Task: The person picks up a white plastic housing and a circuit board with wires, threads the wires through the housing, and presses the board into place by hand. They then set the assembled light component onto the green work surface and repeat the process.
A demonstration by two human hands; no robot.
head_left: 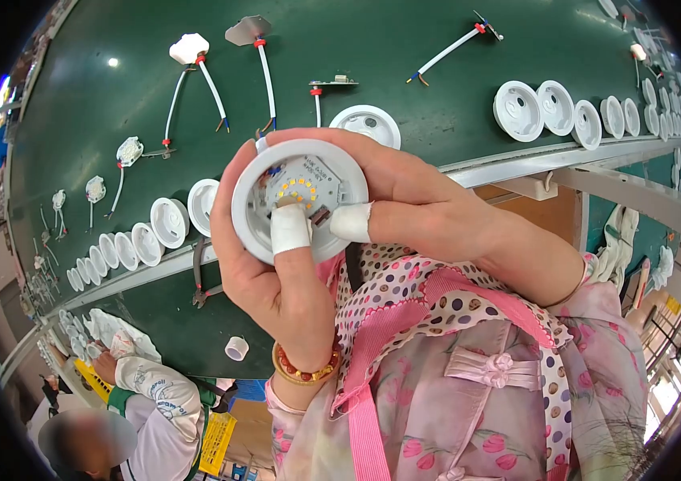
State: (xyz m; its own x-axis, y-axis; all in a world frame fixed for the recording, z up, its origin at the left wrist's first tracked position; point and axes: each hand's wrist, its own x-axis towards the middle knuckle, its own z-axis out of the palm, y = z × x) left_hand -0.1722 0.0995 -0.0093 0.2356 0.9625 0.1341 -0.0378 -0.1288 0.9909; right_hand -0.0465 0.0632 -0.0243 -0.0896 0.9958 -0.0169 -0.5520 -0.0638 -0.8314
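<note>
A long green belt is being used as the work surface, and white cup-shaped shells are being lined up along its near edge, apparently so that each is within easy reach. Wired parts are being laid farther back, well apart from one another. At the lower left, a co-worker's sleeve is being stretched toward the belt.

Close to the camera, above the belt's edge, a round white lamp housing is being held with its open face turned toward the eyes, probably for a clear look inside. It is being clasped around the rim by the left hand and the right hand. Its LED board is being pressed down by two taped thumbs, seemingly to seat it.
</note>
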